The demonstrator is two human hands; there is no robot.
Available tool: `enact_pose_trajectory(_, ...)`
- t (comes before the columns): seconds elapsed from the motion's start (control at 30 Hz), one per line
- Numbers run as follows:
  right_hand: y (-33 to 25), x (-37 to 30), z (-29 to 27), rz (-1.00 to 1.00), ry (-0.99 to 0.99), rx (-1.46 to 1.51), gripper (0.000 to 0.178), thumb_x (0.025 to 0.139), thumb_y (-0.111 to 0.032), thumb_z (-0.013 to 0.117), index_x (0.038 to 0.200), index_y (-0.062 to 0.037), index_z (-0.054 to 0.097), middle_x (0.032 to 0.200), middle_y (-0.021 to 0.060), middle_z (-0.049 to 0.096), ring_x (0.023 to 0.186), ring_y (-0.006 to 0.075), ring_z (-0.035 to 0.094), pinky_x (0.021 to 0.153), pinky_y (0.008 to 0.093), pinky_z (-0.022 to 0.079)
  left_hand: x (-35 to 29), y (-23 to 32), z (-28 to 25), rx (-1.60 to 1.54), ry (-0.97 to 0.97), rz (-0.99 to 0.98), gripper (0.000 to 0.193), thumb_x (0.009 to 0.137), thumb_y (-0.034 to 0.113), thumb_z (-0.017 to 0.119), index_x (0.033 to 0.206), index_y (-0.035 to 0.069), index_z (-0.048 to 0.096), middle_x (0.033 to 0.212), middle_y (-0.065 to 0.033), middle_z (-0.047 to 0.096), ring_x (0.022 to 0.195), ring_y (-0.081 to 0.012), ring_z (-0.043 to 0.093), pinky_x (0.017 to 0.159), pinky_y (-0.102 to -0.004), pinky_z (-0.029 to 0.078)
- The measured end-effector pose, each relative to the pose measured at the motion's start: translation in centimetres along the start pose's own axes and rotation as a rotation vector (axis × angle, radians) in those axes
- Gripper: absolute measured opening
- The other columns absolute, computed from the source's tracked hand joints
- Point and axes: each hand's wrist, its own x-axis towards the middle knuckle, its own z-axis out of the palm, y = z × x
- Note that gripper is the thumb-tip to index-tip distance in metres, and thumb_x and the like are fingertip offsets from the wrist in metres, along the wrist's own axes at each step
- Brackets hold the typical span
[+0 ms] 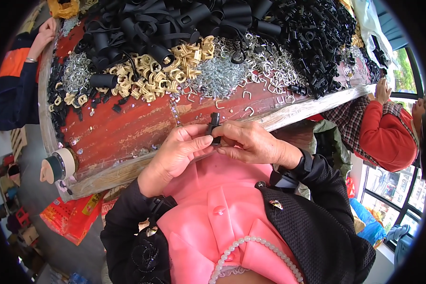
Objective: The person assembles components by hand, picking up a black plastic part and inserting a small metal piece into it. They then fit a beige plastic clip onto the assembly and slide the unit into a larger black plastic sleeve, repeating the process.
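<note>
Between my two hands, just above the near edge of the table, is a small black plastic part [215, 124] with a narrow upright end. My left hand [187, 146] pinches it from the left with thumb and fingers. From the other side my right hand [245, 141] closes on the same part with its fingertips. Its lower end is partly hidden by my fingers. Beyond my hands lie heaps of beige plastic clips [149, 75], small silver metal pieces [220, 75] and U-shaped metal hooks [279, 66].
Large black cylindrical parts with straps [151, 28] fill the far side of the red worn table [128, 130]. Small black parts [312, 42] pile up at the right. A tape roll [64, 164] sits on the left corner. Co-workers sit left [21, 71] and right [388, 135].
</note>
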Motion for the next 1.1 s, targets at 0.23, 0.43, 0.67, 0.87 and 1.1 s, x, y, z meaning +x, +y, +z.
enact_pose_trajectory(0.23,0.2,-0.2,-0.6,-0.052,-0.018,0.071,0.026,0.071,-0.009,0.064,0.095,-0.0018,0.054,0.068,0.0086,0.052,0.056,0.0223,0.054,0.051,0.0315,0.044,-0.1,0.4,0.4,-0.046,-0.017,-0.02,0.029,0.081,0.012,0.056,0.108,0.001,0.052,0.099,-0.0044,0.057,0.087,-0.0094,0.055,0.077,-0.0228,0.045)
enact_pose_trajectory(0.43,1.1,-0.6,-0.5,-0.115,-0.012,-0.025,0.029,0.07,-0.008,0.065,0.097,-0.0019,0.055,0.069,0.0081,0.053,0.055,0.0208,0.053,0.051,0.0295,0.043,0.1,0.2,0.4,-0.048,-0.009,-0.023,0.03,0.082,0.013,0.056,0.109,0.0,0.051,0.098,-0.0052,0.058,0.086,-0.0111,0.056,0.076,-0.0221,0.046)
enact_pose_trajectory(0.67,2.2,0.0,-5.2,0.2,0.281,-0.345,0.027,0.071,-0.01,0.063,0.096,-0.0037,0.055,0.071,0.0093,0.053,0.059,0.0252,0.055,0.051,0.0326,0.043,0.0,0.4,-0.3,-0.037,-0.039,-0.009,0.033,0.083,0.012,0.054,0.112,-0.002,0.047,0.101,-0.0118,0.057,0.087,-0.0169,0.058,0.075,-0.0225,0.047)
enact_pose_trajectory(0.87,11.0,-1.7,-8.9,0.483,0.25,-0.99,0.018,0.074,-0.011,0.057,0.091,-0.0048,0.054,0.069,0.0111,0.051,0.062,0.0302,0.054,0.052,0.0363,0.042,0.2,0.4,0.1,-0.039,-0.011,0.004,0.029,0.083,0.01,0.053,0.109,-0.002,0.049,0.099,-0.0141,0.057,0.086,-0.0181,0.058,0.073,-0.0222,0.048)
enact_pose_trajectory(1.1,9.2,-1.0,-8.5,0.242,0.498,-0.454,0.006,0.077,-0.008,0.055,0.081,-0.0033,0.053,0.059,0.0056,0.047,0.052,0.0203,0.05,0.048,0.0287,0.038,0.1,0.8,0.1,-0.034,-0.01,0.014,0.027,0.083,0.009,0.053,0.107,-0.002,0.05,0.099,-0.0115,0.057,0.084,-0.0169,0.059,0.071,-0.022,0.048)
